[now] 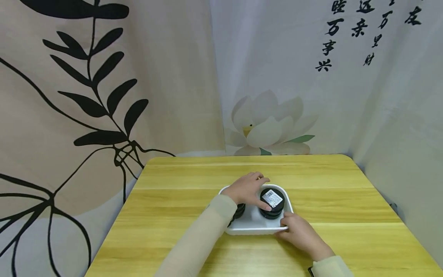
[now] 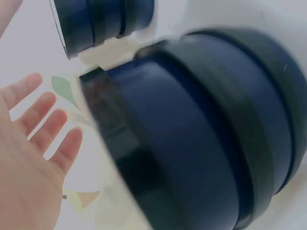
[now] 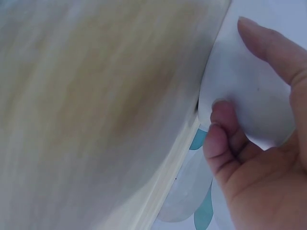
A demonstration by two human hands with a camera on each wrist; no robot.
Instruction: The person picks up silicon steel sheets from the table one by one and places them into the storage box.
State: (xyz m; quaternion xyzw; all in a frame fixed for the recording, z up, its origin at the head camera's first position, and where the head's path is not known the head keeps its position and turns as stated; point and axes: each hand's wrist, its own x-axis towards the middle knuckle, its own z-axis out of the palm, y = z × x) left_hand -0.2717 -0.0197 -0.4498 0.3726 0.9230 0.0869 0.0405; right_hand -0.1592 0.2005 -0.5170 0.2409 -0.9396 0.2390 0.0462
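A white tray (image 1: 254,232) stands on the table with two stacks of black round pieces inside. The right stack (image 1: 269,215) carries a white barcode label (image 1: 272,198) on top; my left forearm and hand partly cover the left stack (image 1: 238,211). My left hand (image 1: 243,190) is over the tray between the stacks, thumb reaching across the labelled one. In the left wrist view, the fingers of that hand (image 2: 38,153) are spread beside a large, dark, ridged stack (image 2: 192,124). My right hand (image 3: 264,177) grips the tray's near right corner, its thumb at the white wall (image 3: 249,81).
The yellow wood-grain table (image 1: 346,192) extends around the tray on all sides. Behind it hangs a pale cloth (image 1: 180,96) printed with black leaves, a lotus and dark characters.
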